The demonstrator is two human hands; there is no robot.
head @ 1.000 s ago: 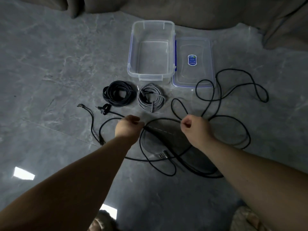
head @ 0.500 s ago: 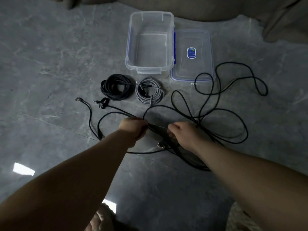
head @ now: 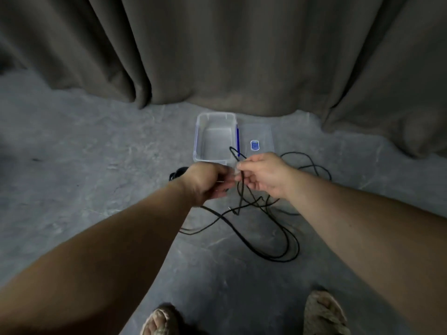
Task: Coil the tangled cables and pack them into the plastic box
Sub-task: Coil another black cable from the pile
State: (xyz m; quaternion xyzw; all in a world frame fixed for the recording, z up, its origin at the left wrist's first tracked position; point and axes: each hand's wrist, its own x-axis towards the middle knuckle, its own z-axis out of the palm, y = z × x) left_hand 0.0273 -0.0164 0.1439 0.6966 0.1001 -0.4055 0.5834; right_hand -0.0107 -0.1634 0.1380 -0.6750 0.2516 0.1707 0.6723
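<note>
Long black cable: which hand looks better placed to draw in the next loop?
Probably the right hand. It pinches the long black cable where the slack trails off to its side, beside the clear plastic box; the left hand grips the gathered end.

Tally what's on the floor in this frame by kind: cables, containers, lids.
Cables: 2, the loose black cable held in both hands, and a black coil partly hidden behind the left hand; others may be hidden
Boxes: 1, the clear box, nothing in it
Lids: 1, the lid
Total: 4
</note>
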